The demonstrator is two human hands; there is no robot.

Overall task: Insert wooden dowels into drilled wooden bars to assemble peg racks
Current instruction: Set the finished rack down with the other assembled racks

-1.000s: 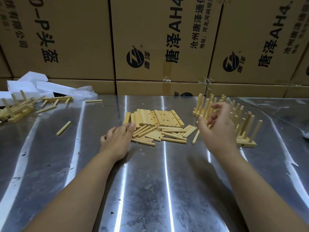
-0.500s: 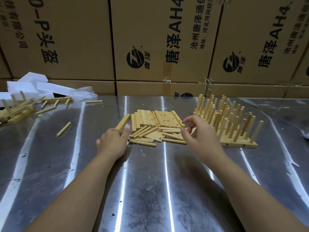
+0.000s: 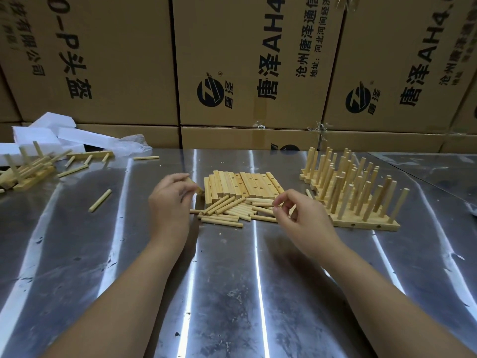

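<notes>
Both hands have shifted since half a second ago. The left hand (image 3: 170, 202) has drawn one bar (image 3: 195, 186) off the left end of the row of bars (image 3: 245, 184) and grips it in curled fingers, mostly hidden. The right hand (image 3: 302, 218) has dropped to the dowel pile (image 3: 227, 215). Its thumb and forefinger curl at a dowel's end; whether they pinch it yet I cannot tell. Bar in one hand, peg in the other suits insertion, I judge. Roughly a dozen bars lie side by side, about twenty dowels lie loose just before them, and several finished racks (image 3: 361, 223) stand on the right.
</notes>
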